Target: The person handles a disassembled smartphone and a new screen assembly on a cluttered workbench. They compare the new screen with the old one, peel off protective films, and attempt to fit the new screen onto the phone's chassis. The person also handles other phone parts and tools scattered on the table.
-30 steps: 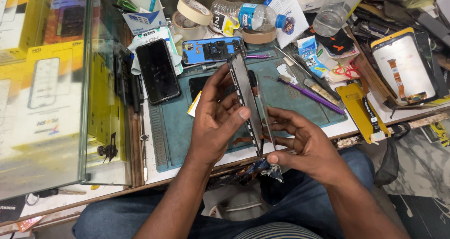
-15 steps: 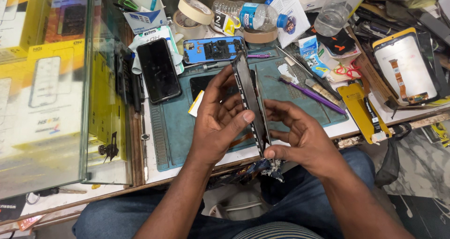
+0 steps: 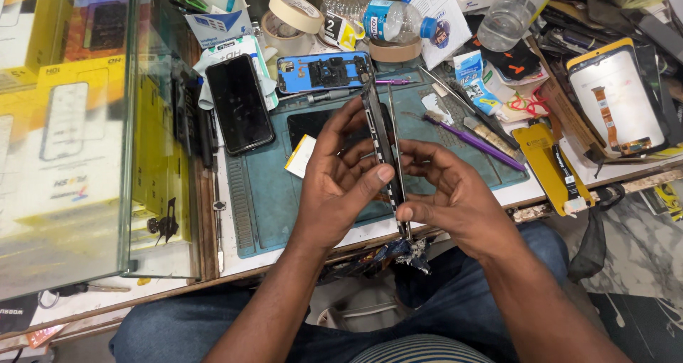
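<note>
Left hand [image 3: 341, 185]: wrapped round the dark phone body [image 3: 379, 139], thumb pressed on its edge, holding it on edge above the teal mat [image 3: 263, 192].
Right hand [image 3: 448, 192]: fingertips pinched on the thin screen panel [image 3: 395, 149], which stands just beside the body, parted at the top and meeting near the bottom.
Doing it well: I judge the gap should widen evenly, with the left thumb steadying the frame; a flex cable may join the two halves, though the view is too narrow to tell.
Phones and panels: one held; one black phone [image 3: 240, 103], one blue back shell [image 3: 324, 71], one white panel [image 3: 617, 96] on the desk [image 3: 235, 260].
Tape rolls: two [image 3: 295, 11], [image 3: 393, 50].
Bottles: two [image 3: 370, 18], [image 3: 509, 11].
Purple tool [image 3: 473, 141]: one.
</note>
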